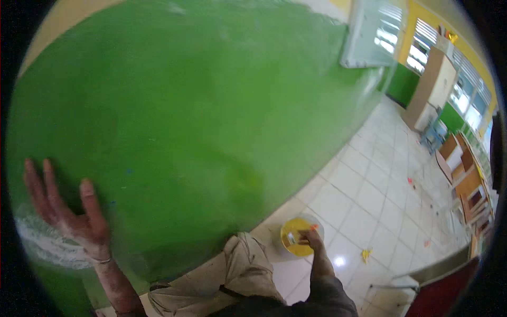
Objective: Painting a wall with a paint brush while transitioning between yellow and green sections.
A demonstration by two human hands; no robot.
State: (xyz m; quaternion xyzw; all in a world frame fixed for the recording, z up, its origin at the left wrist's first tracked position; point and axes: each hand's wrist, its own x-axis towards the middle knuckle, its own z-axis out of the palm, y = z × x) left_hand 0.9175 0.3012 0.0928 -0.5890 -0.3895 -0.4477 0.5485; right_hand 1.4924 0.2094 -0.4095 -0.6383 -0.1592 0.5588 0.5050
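One round, yellow-topped bucket [293, 227] with a pale side stands on glossy, white square floor tiles [346, 206], near the foot of a broad, smooth green-painted wall [211, 105] and just right of the person's beige cloth trousers [245, 269]. Over its yellow top the right hand [309, 239] reaches with fingers stretched toward the middle. Something small and bright orange [315, 227] shows beside those fingers; whether they grip it, or anything else, I cannot tell from here.

Off to the other side, the left hand [79, 224] holds nothing, its fingers spread apart, flat against the green wall or very close to it; actual contact is hard to judge. Near its wrist runs a streaky white smear [50, 243].

For this reach, I would keep the weight over the knees rather than on the bucket's edge, since a sideways push could slide it on such shiny tiles. Working from above, with the wrist loose, seems safest, and the left palm is best kept off the smear in case it is wet.

Farther out, a crumpled yellow scrap [366, 255] lies on the tiles, wooden chairs [465, 177] crowd the right side, and a tall beige cabinet [433, 90] stands beyond.
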